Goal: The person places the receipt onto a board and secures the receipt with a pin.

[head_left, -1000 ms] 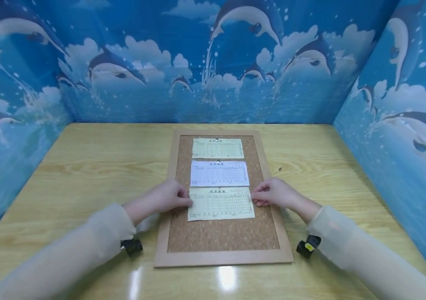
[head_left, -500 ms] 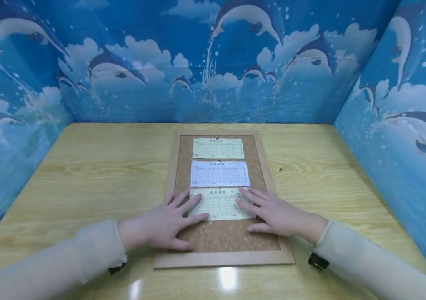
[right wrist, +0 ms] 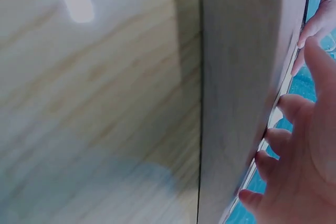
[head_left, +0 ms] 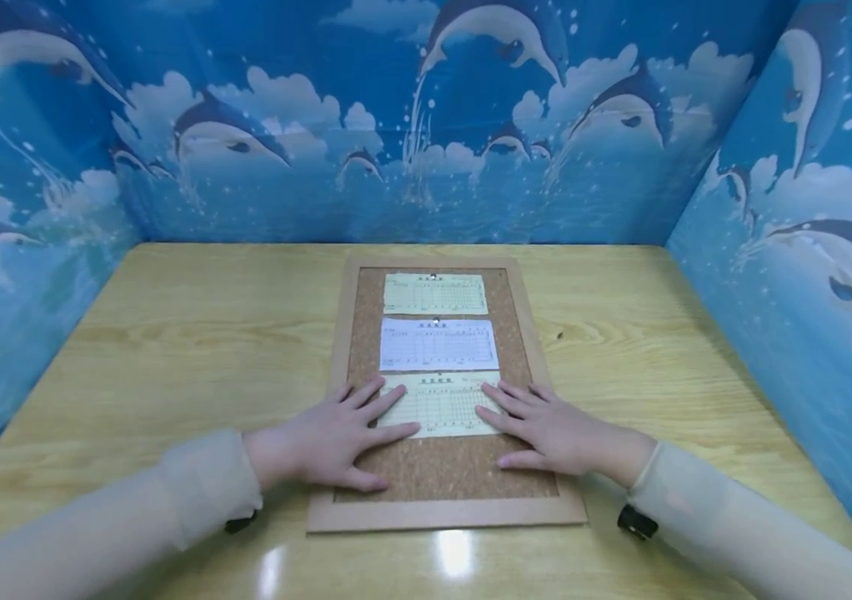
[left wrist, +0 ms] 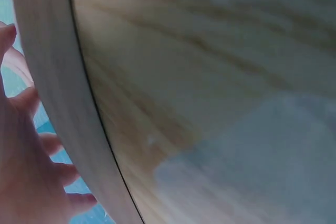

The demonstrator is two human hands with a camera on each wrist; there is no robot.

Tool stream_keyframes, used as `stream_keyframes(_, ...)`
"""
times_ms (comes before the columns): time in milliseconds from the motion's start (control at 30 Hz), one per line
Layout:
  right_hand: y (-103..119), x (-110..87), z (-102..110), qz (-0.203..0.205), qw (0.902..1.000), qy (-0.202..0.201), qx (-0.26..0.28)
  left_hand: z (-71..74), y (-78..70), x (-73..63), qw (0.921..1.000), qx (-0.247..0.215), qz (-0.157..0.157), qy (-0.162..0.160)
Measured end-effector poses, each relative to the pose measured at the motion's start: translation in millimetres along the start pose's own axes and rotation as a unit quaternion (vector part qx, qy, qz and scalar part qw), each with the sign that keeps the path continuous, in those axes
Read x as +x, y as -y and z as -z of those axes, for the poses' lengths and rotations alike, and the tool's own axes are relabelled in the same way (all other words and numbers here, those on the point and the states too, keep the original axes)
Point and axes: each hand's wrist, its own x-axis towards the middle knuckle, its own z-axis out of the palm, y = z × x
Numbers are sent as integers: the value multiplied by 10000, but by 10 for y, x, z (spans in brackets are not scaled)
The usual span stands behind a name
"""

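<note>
A cork board (head_left: 448, 471) in a light wooden frame lies on the table, bearing three printed paper slips in a column. The top slip (head_left: 435, 294) is pale green and the middle slip (head_left: 438, 345) white, each with a small pin at its upper edge. Below them is another pale green slip (head_left: 441, 408). My left hand (head_left: 336, 442) is spread flat, its fingertips on that lowest slip's left side. On its right side rest the fingertips of my right hand (head_left: 557, 429), fingers also spread. Both wrist views show extended fingers (left wrist: 65, 174) beside the board's frame (right wrist: 236, 77).
The wood-grain table (head_left: 208, 333) extends on both sides of the board. A small dark speck (head_left: 560, 335) lies right of it. Blue dolphin-print curtains (head_left: 396, 192) enclose the back and sides.
A second ago both hands held the lowest slip's side edges between fingers and thumb. They have since spread out and come down onto its two sides; the slip stays in place.
</note>
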Motion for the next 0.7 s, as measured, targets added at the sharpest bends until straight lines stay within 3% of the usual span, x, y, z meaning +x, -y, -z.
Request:
stream_keyframes(167, -1, 4, 16, -32, 10000, 2, -94, 23, 34, -1, 9999, 59, -21, 149)
stream_keyframes(300, -48, 37, 65, -115, 9988, -337, 334, 33, 42, 5, 9995, 172, -53, 268)
stream_keyframes(400, -148, 74, 115, -474, 9925, -735, 853, 34, 42, 11, 9991, 186, -34, 392)
stream_keyframes(500, -299, 92, 157, -1043, 9762, -1243, 1441, 36, 38, 13, 9986, 178, 5, 496)
stream_keyframes(600, -479, 88, 168, -1666, 9490, -1843, 1943, 45, 28, 13, 9985, 146, -4, 524)
stream_keyframes(700, -662, 60, 155, -2282, 9222, -2295, 2115, 50, 12, 10, 9987, 97, -60, 491)
